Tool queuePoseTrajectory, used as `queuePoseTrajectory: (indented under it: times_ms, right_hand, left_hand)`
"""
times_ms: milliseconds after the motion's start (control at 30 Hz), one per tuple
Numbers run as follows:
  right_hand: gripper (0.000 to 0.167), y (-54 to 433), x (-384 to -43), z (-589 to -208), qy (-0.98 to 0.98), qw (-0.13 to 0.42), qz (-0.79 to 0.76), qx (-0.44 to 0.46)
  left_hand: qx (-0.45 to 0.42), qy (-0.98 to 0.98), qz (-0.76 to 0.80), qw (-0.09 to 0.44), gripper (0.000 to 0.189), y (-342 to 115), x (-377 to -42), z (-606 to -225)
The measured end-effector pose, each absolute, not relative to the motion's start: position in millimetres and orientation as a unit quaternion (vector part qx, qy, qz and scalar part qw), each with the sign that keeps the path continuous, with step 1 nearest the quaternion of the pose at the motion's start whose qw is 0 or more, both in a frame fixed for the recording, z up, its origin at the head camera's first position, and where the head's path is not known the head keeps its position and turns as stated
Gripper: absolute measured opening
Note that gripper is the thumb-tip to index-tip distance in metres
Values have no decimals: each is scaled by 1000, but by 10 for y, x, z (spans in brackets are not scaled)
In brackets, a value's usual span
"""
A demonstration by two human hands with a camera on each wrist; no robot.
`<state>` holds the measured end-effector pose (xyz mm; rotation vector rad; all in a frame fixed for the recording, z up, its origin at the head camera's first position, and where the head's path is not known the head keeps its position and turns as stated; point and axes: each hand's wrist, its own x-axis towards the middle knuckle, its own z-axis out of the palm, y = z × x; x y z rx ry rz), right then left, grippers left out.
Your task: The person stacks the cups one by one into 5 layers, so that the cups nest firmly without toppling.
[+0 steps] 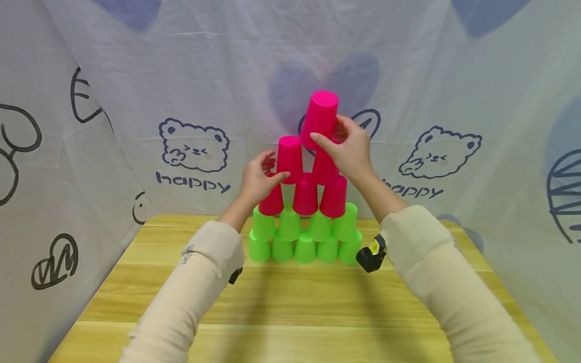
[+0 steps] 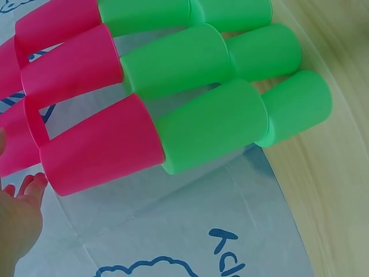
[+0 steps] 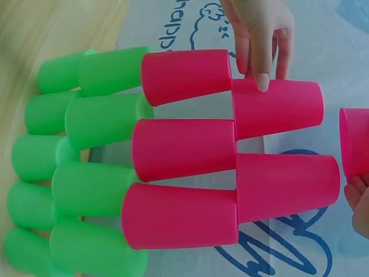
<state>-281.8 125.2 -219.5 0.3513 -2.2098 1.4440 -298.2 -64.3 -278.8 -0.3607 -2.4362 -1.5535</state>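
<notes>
A pyramid of upside-down cups stands on the table, with green cups (image 1: 305,250) in the two lower rows and pink cups (image 1: 305,196) above. My right hand (image 1: 354,150) grips another pink cup (image 1: 321,118), tilted, over the top row; in the right wrist view only part of that held cup (image 3: 356,141) shows at the edge. My left hand (image 1: 257,177) is at the upper left pink cup (image 1: 289,160). Its thumb touches the cup's side in the right wrist view, the other fingers being partly behind it. The left wrist view shows my left hand (image 2: 22,222) beside the pink cups.
The wooden table (image 1: 299,307) extends in front of the pyramid. Close behind hangs a pale cloth (image 1: 254,75) printed with bears, hearts and lettering. A black wrist camera (image 1: 372,255) sits near the lower right green cups.
</notes>
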Motion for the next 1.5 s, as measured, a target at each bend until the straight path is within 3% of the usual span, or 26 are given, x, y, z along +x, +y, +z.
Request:
queuePoseTrajectory:
  times_ms: [533,1000,1500]
  right_hand:
    - [52,1137,-2963,-2124,-839,218,491,82]
    - [52,1112,-2962,-2101,-853,207,471,83]
    - [55,1129,-2953,-2058,-860,169,477,69]
  left_hand:
    - [-121,-826,-538,119,62,-742,-2959,-2848]
    - [-107,-809,-539,210,57,-766,-2825,-2975]
    - [-107,-835,-496,212,54,-999,-2716,-3241]
